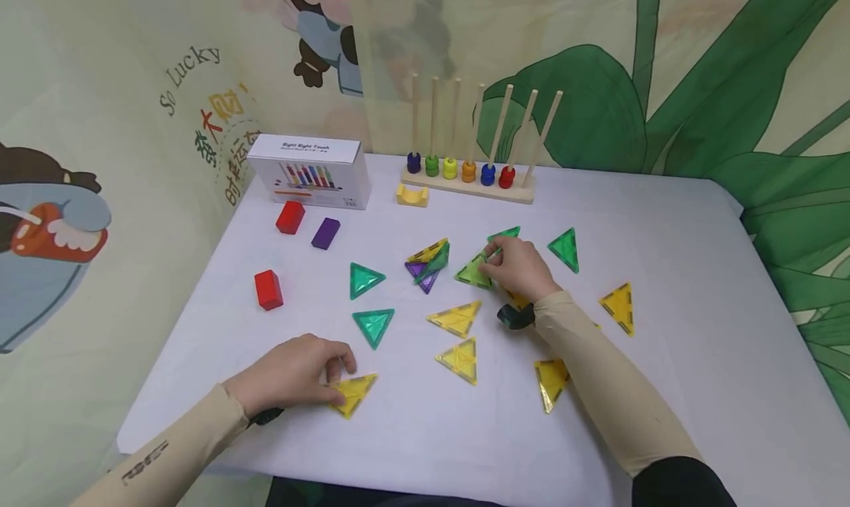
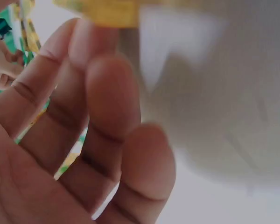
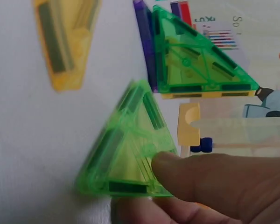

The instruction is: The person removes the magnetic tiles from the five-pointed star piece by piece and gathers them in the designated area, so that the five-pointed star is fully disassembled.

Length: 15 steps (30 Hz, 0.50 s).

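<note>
Right hand [image 1: 520, 268] pinching a light-green triangular tile [image 1: 473, 272], thumb on its face and fingers curled under its edge, the piece tilted up off the white table [image 1: 664, 219]. At nine o'clock of this tile stands a small assembly [image 1: 428, 263] of yellow, green and purple triangles leaning edge to edge. Left hand [image 1: 292, 374] lies at the near left, fingers curled onto a yellow triangular tile [image 1: 354, 393] that rests flat on the table.

To do the join well, the held tile would probably best be brought with one straight edge parallel to a free edge of the assembly, slowly, since the leaning pieces look easy to topple; a steadying finger on the assembly may help.

Materials: the tiles are translucent, glossy plastic triangles with raised inner ribs and dark bars along each edge, seen clearly in the right wrist view [image 3: 130, 144]. More yellow and green tiles lie scattered flat about both hands.

At twelve o'clock a wooden rack [image 1: 468, 186] of upright pegs carries coloured beads; at ten o'clock a white printed box [image 1: 312, 171], with matt red blocks [image 1: 268, 289] and a purple block [image 1: 325, 233] before it.
</note>
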### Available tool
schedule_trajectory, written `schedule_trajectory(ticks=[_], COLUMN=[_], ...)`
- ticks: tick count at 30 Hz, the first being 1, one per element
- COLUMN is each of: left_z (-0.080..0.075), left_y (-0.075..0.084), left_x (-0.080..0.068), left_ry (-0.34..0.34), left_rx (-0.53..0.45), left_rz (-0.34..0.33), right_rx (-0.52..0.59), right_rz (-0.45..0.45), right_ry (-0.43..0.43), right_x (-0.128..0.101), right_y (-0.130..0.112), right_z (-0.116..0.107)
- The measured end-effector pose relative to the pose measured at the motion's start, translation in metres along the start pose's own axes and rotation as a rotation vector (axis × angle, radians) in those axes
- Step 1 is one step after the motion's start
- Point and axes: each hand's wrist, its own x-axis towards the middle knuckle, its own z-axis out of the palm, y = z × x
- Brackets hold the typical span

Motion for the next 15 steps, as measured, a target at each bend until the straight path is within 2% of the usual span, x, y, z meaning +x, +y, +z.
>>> schedule_trajectory(ticks=[3, 6, 8, 11, 13, 15], left_z=[-0.008, -0.02, -0.03, -0.045, -0.051, -0.055], left_y=[0.006, 0.013, 0.02, 0.032, 0.038, 0.041], left_x=[0.006, 0.024, 0.044, 0.081, 0.104, 0.125], left_ry=[0.072, 0.135, 0.184, 0.262, 0.29, 0.283], left_rx=[0.075, 0.074, 0.066, 0.086, 0.133, 0.186], left_rz=[0.003, 0.045, 0.065, 0.072, 0.05, 0.029], right_rx=[-0.068, -0.115, -0.132, -0.1, -0.04, 0.026], right_rz=[0.006, 0.001, -0.018, -0.058, -0.079, -0.085], right_ry=[0.023, 0.052, 0.089, 0.128, 0.113, 0.07], right_x=[-0.001, -0.001, -0.001, -0.002, -0.004, -0.007], right_y=[0.002, 0.003, 0.001, -0.007, -0.015, -0.022], right_z=[0.0, 0.0, 0.001, 0.006, 0.012, 0.021])
